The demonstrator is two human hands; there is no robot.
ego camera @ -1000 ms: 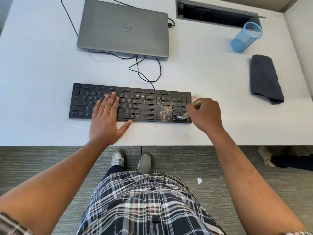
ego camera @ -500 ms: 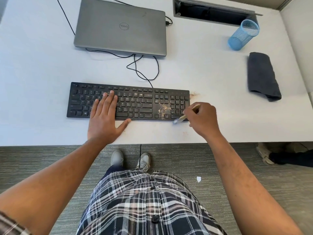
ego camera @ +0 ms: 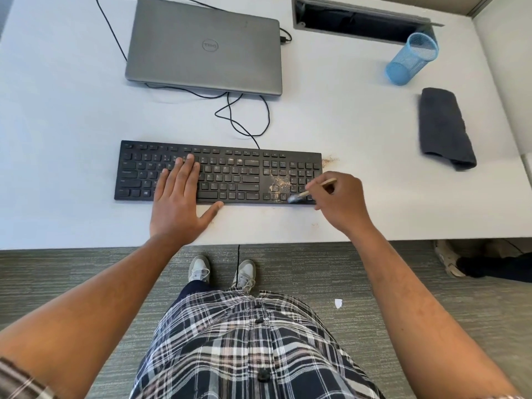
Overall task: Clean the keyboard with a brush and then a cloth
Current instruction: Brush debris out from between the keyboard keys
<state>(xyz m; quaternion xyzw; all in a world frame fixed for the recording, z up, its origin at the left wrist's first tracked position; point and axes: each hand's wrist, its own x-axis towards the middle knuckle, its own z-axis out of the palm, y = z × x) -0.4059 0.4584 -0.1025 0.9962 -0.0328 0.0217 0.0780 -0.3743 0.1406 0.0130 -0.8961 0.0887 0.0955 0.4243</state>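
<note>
The right hand point(ego camera: 341, 201) has its fingers curled round a thin brush point(ego camera: 312, 190) and grips it like a pencil. The pale handle pokes out past the fingers, up and to the right. The soft tip points down and left and touches the keys near the front right corner of the black keyboard point(ego camera: 230, 174). Just left of the tip there is a patch of sandy crumbs point(ego camera: 277, 184) on the keys. A smaller bit of crumbs point(ego camera: 329, 161) lies on the white desk point(ego camera: 72, 125), just off the right end of the keyboard. The left hand point(ego camera: 180, 203) lies flat on the left half of the keyboard with straight fingers and holds nothing. Its thumb sticks out along the front edge. A black cord point(ego camera: 244, 122) loops from the back of the keyboard toward a closed grey laptop point(ego camera: 204, 47). Far to the right, well apart from the keyboard, lies a folded dark cloth point(ego camera: 443, 128). Behind the cloth stands a blue mesh cup point(ego camera: 411, 59).
</note>
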